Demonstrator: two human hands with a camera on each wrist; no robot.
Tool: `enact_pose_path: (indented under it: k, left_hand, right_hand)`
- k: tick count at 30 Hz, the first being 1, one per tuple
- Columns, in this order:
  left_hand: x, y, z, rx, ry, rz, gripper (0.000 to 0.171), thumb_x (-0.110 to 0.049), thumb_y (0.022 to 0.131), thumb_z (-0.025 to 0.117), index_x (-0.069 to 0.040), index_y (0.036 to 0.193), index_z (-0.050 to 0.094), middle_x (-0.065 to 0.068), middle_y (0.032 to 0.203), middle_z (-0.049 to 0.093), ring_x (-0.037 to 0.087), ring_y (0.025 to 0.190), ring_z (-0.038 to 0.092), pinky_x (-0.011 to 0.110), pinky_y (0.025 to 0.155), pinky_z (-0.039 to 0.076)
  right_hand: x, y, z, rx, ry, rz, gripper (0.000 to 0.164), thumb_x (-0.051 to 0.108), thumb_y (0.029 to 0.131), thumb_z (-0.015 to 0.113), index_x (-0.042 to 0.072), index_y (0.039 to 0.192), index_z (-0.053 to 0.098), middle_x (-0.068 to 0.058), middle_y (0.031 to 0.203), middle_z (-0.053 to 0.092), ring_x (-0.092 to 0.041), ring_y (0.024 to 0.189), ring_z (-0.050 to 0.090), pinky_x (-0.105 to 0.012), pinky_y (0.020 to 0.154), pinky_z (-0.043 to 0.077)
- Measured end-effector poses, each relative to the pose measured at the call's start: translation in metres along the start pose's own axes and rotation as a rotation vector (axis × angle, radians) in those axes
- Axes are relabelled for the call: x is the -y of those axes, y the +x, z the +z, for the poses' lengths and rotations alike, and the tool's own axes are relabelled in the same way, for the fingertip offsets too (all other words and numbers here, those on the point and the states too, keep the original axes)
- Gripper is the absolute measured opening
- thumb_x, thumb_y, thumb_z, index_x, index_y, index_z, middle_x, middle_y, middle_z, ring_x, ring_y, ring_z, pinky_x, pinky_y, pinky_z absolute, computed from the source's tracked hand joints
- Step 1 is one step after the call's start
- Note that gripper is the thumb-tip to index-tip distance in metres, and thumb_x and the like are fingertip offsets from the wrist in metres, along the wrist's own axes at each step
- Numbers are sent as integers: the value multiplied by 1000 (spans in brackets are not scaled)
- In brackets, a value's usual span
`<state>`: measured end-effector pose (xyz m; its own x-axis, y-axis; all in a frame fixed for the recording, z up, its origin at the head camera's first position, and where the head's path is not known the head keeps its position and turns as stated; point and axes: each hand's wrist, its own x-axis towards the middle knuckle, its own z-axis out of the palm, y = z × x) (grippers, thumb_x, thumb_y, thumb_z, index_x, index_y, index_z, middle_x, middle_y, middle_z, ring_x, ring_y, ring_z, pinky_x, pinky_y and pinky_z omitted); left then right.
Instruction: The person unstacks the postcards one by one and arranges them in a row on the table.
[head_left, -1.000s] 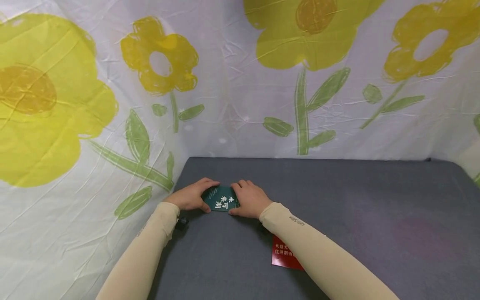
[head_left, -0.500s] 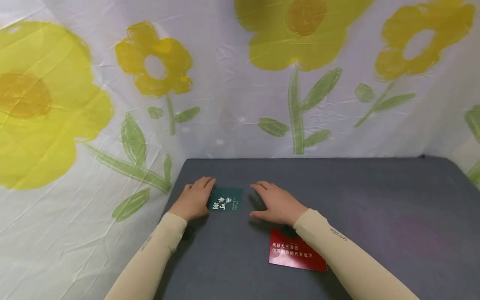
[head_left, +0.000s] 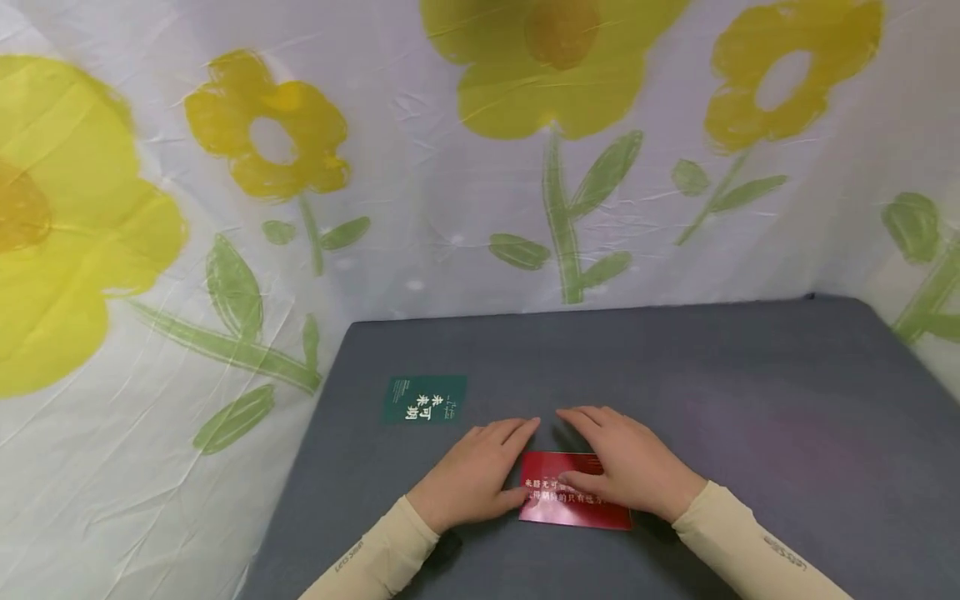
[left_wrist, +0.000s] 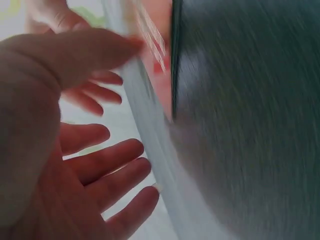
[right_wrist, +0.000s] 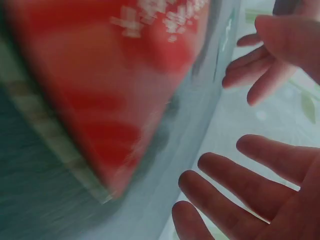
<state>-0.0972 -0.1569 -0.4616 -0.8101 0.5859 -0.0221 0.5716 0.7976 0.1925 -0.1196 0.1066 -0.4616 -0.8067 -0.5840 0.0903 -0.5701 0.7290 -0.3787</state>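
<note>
A red card (head_left: 558, 510) with white printed characters lies on the dark grey table. At its left edge is my left hand (head_left: 480, 473), fingers extended and spread, thumb right by the card. My right hand (head_left: 637, 457) hovers over the card's upper right part, its thumb overlapping the print in the head view. Both wrist views show relaxed, spread fingers with nothing between them; the red card (right_wrist: 100, 85) is blurred there. Farther back on the left lies a dark green card (head_left: 401, 406) with white characters, apart from both hands.
The grey table (head_left: 675, 367) reaches back to a white cloth (head_left: 420, 208) printed with yellow flowers and green leaves. The cloth also hangs along the left side and at the far right.
My hands have let go of the green card, which stays at the back left. First the right hand, then the left, came toward me and rightward to the red card.
</note>
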Motion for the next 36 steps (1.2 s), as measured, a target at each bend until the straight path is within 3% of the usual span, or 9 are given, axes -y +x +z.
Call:
enact_pose_path:
  k: [5, 10, 18, 22, 36]
  left_hand:
    - [-6, -1, 4, 79, -130, -16, 116, -68, 81, 87, -16, 170, 35, 1, 164, 52, 21, 150, 52, 52, 122, 48]
    - [-5, -4, 10, 117, -169, -36, 130, -63, 70, 96, -16, 171, 29, 0, 166, 49, 22, 151, 49, 49, 124, 46]
    - [-5, -7, 14, 100, -163, -39, 123, -55, 73, 96, -17, 171, 32, -1, 158, 56, 20, 143, 54, 48, 121, 48]
    - [-6, -10, 17, 102, -178, -26, 119, -54, 74, 96, -19, 170, 34, -3, 156, 56, 17, 140, 54, 47, 119, 49]
    - [-9, -15, 18, 108, -198, 3, 107, -47, 79, 92, -17, 167, 39, -6, 151, 55, 12, 131, 51, 39, 115, 50]
  right_hand:
    - [-5, -26, 2, 18, 8, 66, 91, 61, 78, 91, 17, 151, 61, -1, 141, 69, -25, 126, 68, -53, 101, 61]
    - [-9, -37, 9, 51, 55, 57, 100, 66, 70, 94, 18, 151, 60, 3, 144, 65, -22, 129, 63, -53, 96, 63]
    - [-5, -38, 18, 31, 46, 23, 89, 47, 70, 98, 19, 147, 63, 10, 136, 62, -13, 122, 59, -40, 86, 65]
    - [-4, -40, 19, 46, 62, 30, 88, 44, 69, 98, 21, 147, 63, 13, 134, 61, -9, 120, 57, -36, 88, 64]
    - [4, -46, 15, 29, 51, 9, 87, 42, 67, 99, 19, 143, 65, 15, 129, 61, -8, 116, 58, -36, 90, 63]
